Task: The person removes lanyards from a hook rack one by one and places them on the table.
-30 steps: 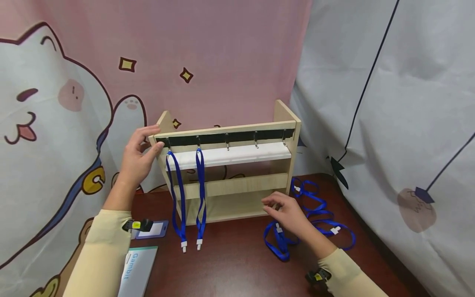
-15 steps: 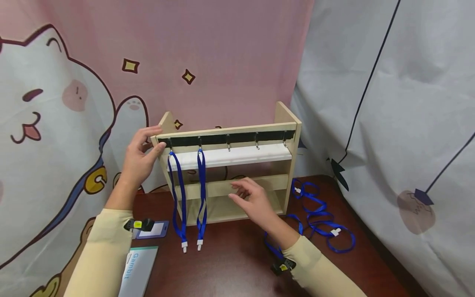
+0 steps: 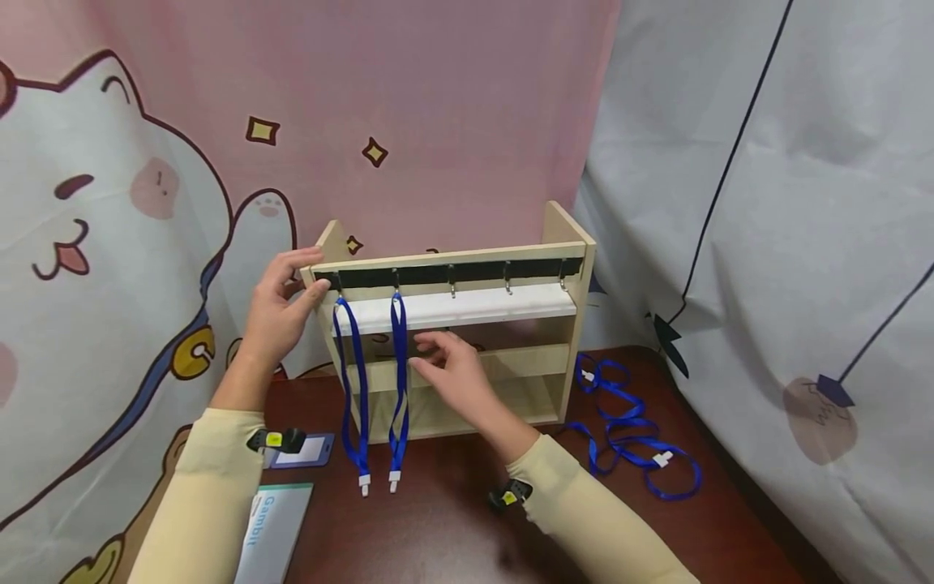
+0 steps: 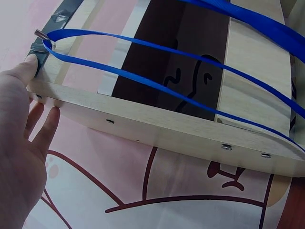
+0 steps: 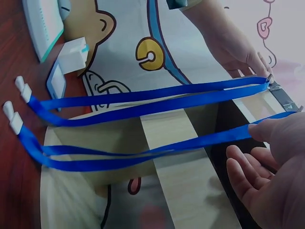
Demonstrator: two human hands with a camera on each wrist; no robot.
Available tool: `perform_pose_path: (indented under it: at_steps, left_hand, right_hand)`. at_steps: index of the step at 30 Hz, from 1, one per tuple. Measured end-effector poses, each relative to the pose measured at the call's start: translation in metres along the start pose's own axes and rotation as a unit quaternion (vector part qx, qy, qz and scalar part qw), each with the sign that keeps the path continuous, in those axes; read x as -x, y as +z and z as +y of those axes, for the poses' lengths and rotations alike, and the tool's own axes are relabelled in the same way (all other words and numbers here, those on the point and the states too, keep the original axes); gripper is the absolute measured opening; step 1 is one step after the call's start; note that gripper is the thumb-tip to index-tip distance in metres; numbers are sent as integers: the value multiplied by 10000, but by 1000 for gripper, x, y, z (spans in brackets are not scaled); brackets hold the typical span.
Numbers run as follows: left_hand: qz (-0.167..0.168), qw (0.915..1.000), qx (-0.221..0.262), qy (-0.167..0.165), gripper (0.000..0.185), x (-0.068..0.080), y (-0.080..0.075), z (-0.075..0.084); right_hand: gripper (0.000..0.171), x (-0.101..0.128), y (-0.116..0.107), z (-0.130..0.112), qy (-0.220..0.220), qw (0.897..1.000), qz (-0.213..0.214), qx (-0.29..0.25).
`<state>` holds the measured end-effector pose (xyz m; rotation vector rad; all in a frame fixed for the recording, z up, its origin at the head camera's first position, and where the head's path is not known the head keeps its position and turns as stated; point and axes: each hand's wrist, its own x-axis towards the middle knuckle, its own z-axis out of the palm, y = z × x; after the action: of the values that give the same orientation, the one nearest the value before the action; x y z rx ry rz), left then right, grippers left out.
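left hand (image 3: 277, 312) has thumb and fingers clamped on the top left corner of the wooden rack (image 3: 467, 308). two blue lanyards (image 3: 399, 341) hang off its first two hooks (image 3: 397, 281). right hand (image 3: 456, 373)'s just right of the second lanyard, fingers loosely bent, gripping nothing. more blue straps (image 3: 631, 422) lie on the table (image 3: 452, 527), far right.

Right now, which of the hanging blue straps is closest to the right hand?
The strap on the second hook from the left: the right hand is beside it. The other hanging strap is farther away, on the leftmost hook.
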<state>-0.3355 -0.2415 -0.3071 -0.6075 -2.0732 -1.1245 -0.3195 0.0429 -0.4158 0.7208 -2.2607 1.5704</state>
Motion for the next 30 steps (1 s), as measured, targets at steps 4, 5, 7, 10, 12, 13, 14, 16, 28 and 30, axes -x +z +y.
perform_pose_path:
  at_steps: [4,5,7,10,12,13,14,16,28,30]
  left_hand:
    - [-27,10000,-39,-12,39,-1,2,-11]
    - [-28,10000,-45,-17,39,-1,2,-12]
    - [-29,10000,-39,-28,39,-1,2,-12]
    - [-32,10000,-37,-46,39,-1,2,-12]
    - [-25,10000,-26,-40,38,-2,2,-10]
    - [-26,10000,-26,-39,38,-2,2,-10]
    - [-24,10000,-17,-35,38,-2,2,-9]
    - [-22,10000,-4,-36,38,-1,2,-8]
    - [-18,10000,4,-39,38,-2,1,-11]
    - [-25,10000,18,-41,38,-2,1,-9]
  right_hand:
    - [31,-6,6,-4,279,9996,-40,-71]
    - [30,-8,8,-4,335,9993,-41,-133]
    - [29,-10,11,-6,464,9983,-80,-352]
    - [27,-13,17,-8,569,9962,-115,-653]
    - [24,-14,20,-9,608,9945,-140,-836]
    - [22,-15,22,-9,615,9940,-138,-899]
    - [20,-15,23,-9,622,9935,-128,-949]
    - [16,-15,25,-7,652,9924,-90,-1044]
    - [8,-12,32,-2,701,9873,47,-1424]
    - [8,-11,32,-2,711,9869,38,-1448]
